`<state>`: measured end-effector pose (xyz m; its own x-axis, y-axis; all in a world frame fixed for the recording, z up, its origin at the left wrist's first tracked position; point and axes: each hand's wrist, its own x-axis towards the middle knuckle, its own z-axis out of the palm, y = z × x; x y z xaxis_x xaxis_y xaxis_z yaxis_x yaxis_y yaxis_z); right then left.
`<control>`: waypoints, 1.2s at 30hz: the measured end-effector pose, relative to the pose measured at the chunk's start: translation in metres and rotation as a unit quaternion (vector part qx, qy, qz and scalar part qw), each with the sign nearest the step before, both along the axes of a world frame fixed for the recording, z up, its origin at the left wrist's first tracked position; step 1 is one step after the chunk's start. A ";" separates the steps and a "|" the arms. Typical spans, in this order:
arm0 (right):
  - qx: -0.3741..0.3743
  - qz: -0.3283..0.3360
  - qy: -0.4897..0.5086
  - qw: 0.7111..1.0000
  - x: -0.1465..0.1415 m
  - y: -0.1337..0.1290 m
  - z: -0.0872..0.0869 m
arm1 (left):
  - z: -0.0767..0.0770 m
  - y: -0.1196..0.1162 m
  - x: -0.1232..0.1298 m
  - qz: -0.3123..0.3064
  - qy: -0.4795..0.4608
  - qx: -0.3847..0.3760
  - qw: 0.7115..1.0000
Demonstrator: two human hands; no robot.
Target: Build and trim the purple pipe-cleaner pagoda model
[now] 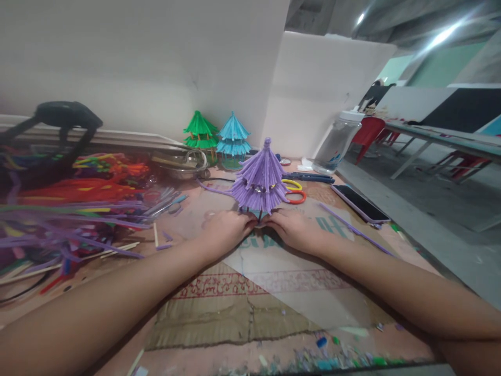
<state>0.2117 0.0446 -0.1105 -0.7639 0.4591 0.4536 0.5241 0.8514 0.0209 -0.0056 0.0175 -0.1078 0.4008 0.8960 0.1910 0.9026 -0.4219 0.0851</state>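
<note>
Head cam: purple tower is upright mid-scene, tiered roofs above thin legs, standing at the fingertips. Left hand is on its left side, fingers drawn in to a near-closed pinch at the base. Right hand mirrors that from the right, also pinched in at the base. Fingertips of the two hands almost meet in front of the legs; exact contact spots are hidden by the fingers. Under the hands: clear sheet with green and red print, partly over brown cardboard, all on the pink table. Far side, against the wall: green tower and blue tower side by side, metal bowl left of them. Scissors, yellow and orange loops, lie just right of and behind the purple one. Dark tool beyond that, clear bottle far right, leaning in view. Phone at the right edge, purple strip lying to its left. Left side is a messy pile of coloured strips and sticks, blurred black object above it. Small scraps along the near edge.
</note>
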 end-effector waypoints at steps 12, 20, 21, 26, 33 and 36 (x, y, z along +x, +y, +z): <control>-0.084 -0.098 0.008 0.992 -0.013 -0.001 0.001 | 0.000 -0.001 0.000 -0.009 -0.013 0.003 1.000; -0.138 -0.179 0.023 0.974 -0.018 0.001 0.001 | 0.007 -0.006 0.002 -0.001 -0.024 0.007 1.000; -0.143 -0.173 0.031 0.974 -0.018 0.001 0.001 | 0.006 -0.006 0.002 0.006 -0.025 0.004 1.000; -0.168 -0.155 0.073 0.971 -0.019 0.002 0.000 | 0.004 -0.004 0.003 0.039 -0.027 -0.012 0.999; -0.209 -0.148 0.088 0.962 -0.020 0.003 0.000 | 0.005 -0.007 0.004 0.048 -0.015 0.002 0.999; -0.220 -0.152 0.082 0.960 -0.020 0.002 0.002 | 0.005 -0.009 0.005 0.072 0.018 0.016 0.997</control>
<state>0.1913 0.0470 -0.1089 -0.4992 0.8244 0.2666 0.7157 0.5658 -0.4095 -0.0002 0.0089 -0.1027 0.2757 0.9383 0.2086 0.9562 -0.2898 0.0399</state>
